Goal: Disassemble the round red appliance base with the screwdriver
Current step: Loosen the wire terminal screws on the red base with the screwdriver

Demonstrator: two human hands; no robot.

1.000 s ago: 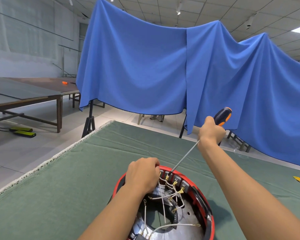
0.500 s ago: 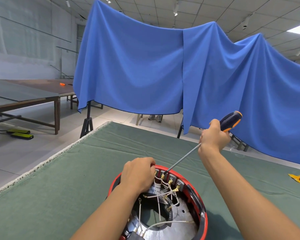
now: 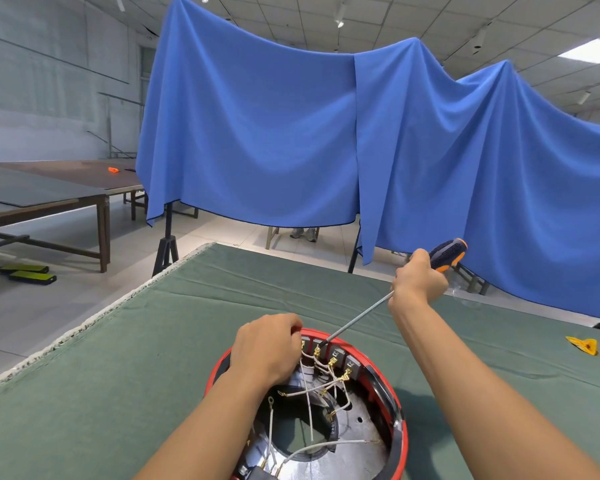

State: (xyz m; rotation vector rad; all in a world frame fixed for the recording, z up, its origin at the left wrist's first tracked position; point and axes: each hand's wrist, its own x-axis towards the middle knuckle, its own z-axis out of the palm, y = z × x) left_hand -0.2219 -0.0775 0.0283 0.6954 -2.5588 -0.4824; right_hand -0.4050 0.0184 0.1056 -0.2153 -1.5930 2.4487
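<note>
Red plastic rings the round appliance base point(image 3: 397, 441), which sits on the near edge of the green cloth-covered table point(image 3: 153, 358), open side up, with bare metal inside and white wires point(image 3: 312, 389) crossing to brass terminals along its far wall. Your left hand point(image 3: 265, 348) is curled over the far-left rim, fingers hooked inside among the wires, steadying the shell. Your right hand point(image 3: 418, 280) is wrapped tight around the black-and-orange handle of the screwdriver point(image 3: 361, 317), held up and to the far right; the long thin shaft slants down so the tip meets the terminal row at the far rim.

Judge the shell as stiff but light: it will likely skid or tip on the cloth if you lever hard, so keep your grip on the rim, not on the wires. Those leads look thin and their crimped ends fragile; a slip of the tip could tear one. The shaft is slender and long, so push along its axis, not sideways. A yellow scrap point(image 3: 582, 345) lies far right.
</note>
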